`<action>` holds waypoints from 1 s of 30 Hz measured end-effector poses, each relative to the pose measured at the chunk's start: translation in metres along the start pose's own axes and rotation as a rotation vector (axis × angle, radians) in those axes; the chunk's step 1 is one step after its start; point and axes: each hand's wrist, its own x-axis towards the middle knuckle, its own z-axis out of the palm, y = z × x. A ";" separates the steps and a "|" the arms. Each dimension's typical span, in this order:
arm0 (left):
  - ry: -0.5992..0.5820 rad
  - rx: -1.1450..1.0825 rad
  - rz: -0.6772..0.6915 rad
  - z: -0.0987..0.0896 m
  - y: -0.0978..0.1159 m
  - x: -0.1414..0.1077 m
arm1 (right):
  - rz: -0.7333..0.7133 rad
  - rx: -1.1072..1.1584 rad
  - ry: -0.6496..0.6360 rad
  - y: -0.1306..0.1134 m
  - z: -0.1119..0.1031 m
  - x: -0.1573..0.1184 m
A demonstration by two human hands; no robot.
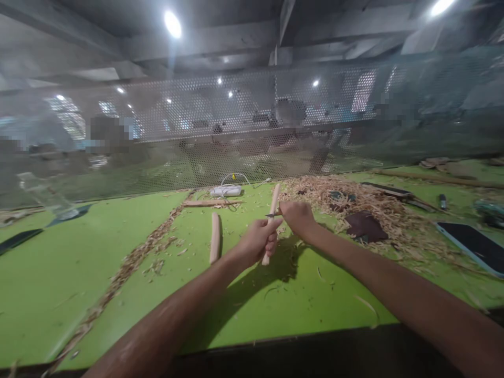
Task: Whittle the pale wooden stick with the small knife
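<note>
Left hand (pixel 256 241) grips wooden stick (pixel 275 196), right hand (pixel 298 217) grips knife (pixel 271 215), fingers closed; carving appears partway, shavings (pixel 315 187) heaped right of stick

Bright green table (pixel 315 299), pale beige wooden stick (pixel 275 199).
The shavings (pixel 381 207) are light tan; the phone (pixel 474 249) is black with light blue edge; the grey screen (pixel 244 121) shows a dotted pattern.

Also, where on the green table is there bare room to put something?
The widest bare patch of the green table lies to the left, between the clear container and the line of shavings. A smaller one, with some loose curls, lies between left forearm and right forearm. It is crowded at the right, with a shavings heap and a phone.
</note>
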 end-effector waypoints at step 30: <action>-0.135 0.024 -0.065 -0.014 0.004 0.001 | 0.055 0.122 -0.009 0.017 0.001 0.001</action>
